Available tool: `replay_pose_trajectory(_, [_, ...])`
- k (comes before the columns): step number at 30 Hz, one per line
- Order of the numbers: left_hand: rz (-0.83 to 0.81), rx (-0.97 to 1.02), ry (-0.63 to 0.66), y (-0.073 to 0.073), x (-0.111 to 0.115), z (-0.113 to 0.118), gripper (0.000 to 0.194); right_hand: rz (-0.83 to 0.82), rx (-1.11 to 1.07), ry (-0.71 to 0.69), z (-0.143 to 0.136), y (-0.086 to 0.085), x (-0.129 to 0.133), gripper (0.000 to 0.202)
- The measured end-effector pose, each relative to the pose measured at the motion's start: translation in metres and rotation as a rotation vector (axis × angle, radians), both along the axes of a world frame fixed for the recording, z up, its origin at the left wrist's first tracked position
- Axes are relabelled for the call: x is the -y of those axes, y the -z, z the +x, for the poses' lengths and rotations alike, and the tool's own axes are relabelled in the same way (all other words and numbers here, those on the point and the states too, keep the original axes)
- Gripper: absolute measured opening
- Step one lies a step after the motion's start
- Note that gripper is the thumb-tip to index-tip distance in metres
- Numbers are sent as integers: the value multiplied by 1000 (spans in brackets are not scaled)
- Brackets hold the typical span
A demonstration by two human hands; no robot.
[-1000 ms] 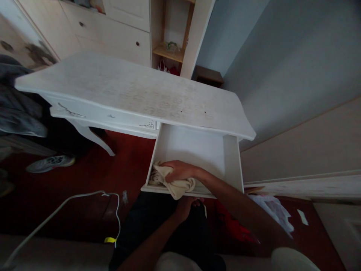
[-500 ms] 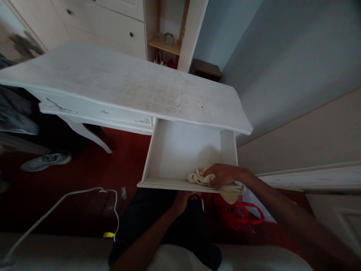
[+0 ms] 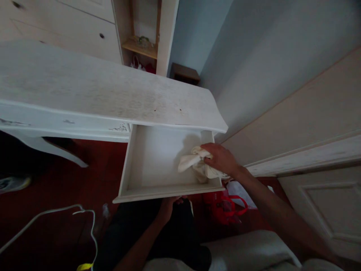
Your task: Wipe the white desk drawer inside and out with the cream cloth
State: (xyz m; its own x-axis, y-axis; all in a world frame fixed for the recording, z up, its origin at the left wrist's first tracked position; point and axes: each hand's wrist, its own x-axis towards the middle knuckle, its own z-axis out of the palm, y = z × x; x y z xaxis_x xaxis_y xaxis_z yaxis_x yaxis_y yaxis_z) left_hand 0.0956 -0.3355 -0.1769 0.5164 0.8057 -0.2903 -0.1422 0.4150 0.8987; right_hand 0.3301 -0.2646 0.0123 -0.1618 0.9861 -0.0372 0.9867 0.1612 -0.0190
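Note:
The white drawer (image 3: 152,156) is pulled out of the white desk (image 3: 118,84), its inside bare apart from the cloth. My right hand (image 3: 221,158) grips a crumpled cream cloth (image 3: 194,160) at the drawer's right side wall. Part of the cloth lies inside the drawer, and a fold hangs over the right wall. Below the drawer's front edge is my left hand (image 3: 167,209), its fingers curled up against the front from underneath and partly hidden by it.
Brownish stains mark the desktop. A red bag (image 3: 222,207) and a white bag (image 3: 239,192) lie on the floor at right. A white cable (image 3: 53,211) loops at lower left, near a shoe (image 3: 12,184). A wall rises close on the right.
My right hand has moved the cloth from the drawer's front right corner back along the right wall. My left hand stays under the front. The view has turned right.

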Motion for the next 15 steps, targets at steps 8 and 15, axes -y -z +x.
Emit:
replay_pose_trajectory(8, [-6, -14, -23, -1, -4, 0, 42, 245, 37, -147, 62, 13, -42, 51])
replay_pose_trajectory(15, [-5, -21, -18, -7, -6, -1, 39, 102, -4, -178, 45, 19, 7, 45])
